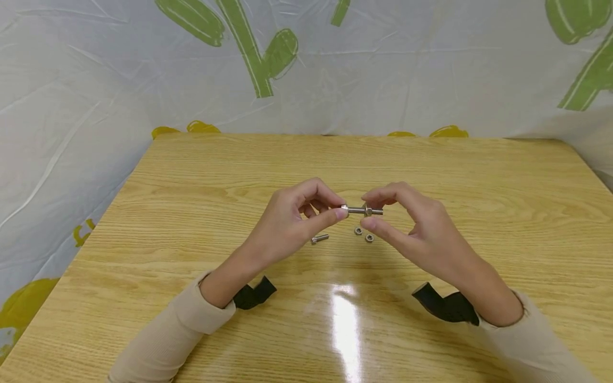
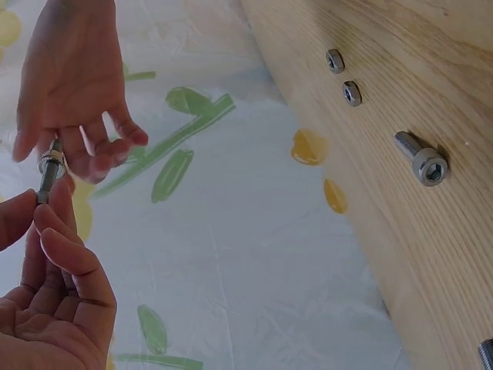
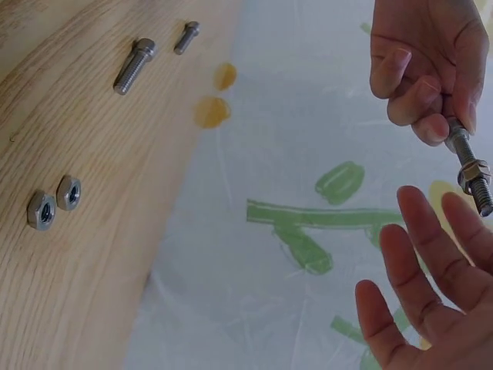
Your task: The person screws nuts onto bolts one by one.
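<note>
My left hand (image 1: 289,221) pinches the head of a bolt (image 1: 356,210) between thumb and fingertips and holds it sideways above the table. A nut (image 1: 368,211) sits partway along the bolt's shank, with a thin washer-like ring against it; the threaded end sticks out beyond. My right hand (image 1: 419,229) is around the nut, thumb below and index finger above, with a gap between fingertips and nut. Its fingers (image 3: 420,266) are spread and fairly straight in the right wrist view. Below the hands, two loose nuts (image 3: 41,210) lie near a socket-head bolt (image 2: 426,160).
The wood-grain table (image 1: 215,175) reaches back to a white sheet (image 1: 345,80) printed with green and yellow shapes. Another bolt (image 3: 187,37) lies farther along the table, hidden in the head view. Black mounts (image 1: 445,304) stick out at both wrists.
</note>
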Available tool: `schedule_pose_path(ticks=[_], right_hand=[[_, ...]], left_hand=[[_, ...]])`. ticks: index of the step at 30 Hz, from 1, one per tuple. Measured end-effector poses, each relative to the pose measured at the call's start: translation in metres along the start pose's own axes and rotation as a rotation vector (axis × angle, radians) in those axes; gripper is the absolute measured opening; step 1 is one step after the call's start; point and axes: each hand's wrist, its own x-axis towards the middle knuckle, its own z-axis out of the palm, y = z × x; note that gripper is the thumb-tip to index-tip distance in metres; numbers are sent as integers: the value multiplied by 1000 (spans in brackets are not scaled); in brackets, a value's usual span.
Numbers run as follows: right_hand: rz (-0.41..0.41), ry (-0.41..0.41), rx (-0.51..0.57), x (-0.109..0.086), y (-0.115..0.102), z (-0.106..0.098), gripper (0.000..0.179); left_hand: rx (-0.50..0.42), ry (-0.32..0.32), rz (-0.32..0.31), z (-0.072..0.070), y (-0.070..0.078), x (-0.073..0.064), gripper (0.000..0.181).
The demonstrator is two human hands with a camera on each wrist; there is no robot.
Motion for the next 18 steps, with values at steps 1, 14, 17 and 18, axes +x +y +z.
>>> schedule_pose_path(ticks=[1,14,17,18], right_hand=[[-13,2,4,0,0,0,30],[-148,92,54,3,1,2,22],[-137,87,47,2,1,3,21],[-136,86,43,2,1,3,21]], left_hand=[[1,-1,4,0,0,0,6],[4,6,10,0,-1,1,6],[2,8,6,0,-1,1,6],[1,7,4,0,-1,1,6]])
